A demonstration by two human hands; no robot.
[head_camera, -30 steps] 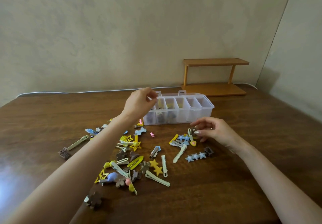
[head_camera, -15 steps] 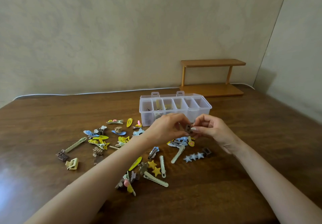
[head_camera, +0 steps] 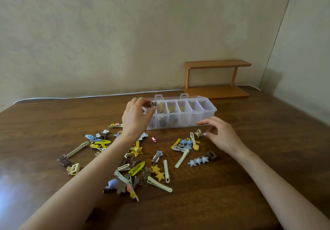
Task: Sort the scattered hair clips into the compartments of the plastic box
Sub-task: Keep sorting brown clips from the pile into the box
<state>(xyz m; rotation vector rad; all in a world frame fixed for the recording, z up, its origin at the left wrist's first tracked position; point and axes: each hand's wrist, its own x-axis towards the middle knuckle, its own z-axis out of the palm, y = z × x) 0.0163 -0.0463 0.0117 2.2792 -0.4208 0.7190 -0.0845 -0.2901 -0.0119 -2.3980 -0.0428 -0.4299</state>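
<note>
A clear plastic box (head_camera: 203, 112) with several compartments stands open mid-table; its left compartments hold some clips. My left hand (head_camera: 135, 117) hovers over the box's left end, pinching a small brown clip (head_camera: 152, 104) between thumb and fingers. My right hand (head_camera: 219, 135) is low over the table in front of the box's right end, fingers apart and empty, just right of a small cream claw clip (head_camera: 198, 133). Scattered hair clips (head_camera: 157, 170) in yellow, blue, brown and cream lie across the table between my arms.
A wooden two-tier shelf (head_camera: 217, 79) stands at the back right against the wall. A white cable (head_camera: 71, 97) runs along the table's far edge. A brown clip (head_camera: 63, 160) and a cream claw clip (head_camera: 73, 169) lie far left.
Half a second ago both hands met around the brown clip in front of the box. My left hand has since carried it up over the left compartments; my right hand let go and dropped toward the table.
</note>
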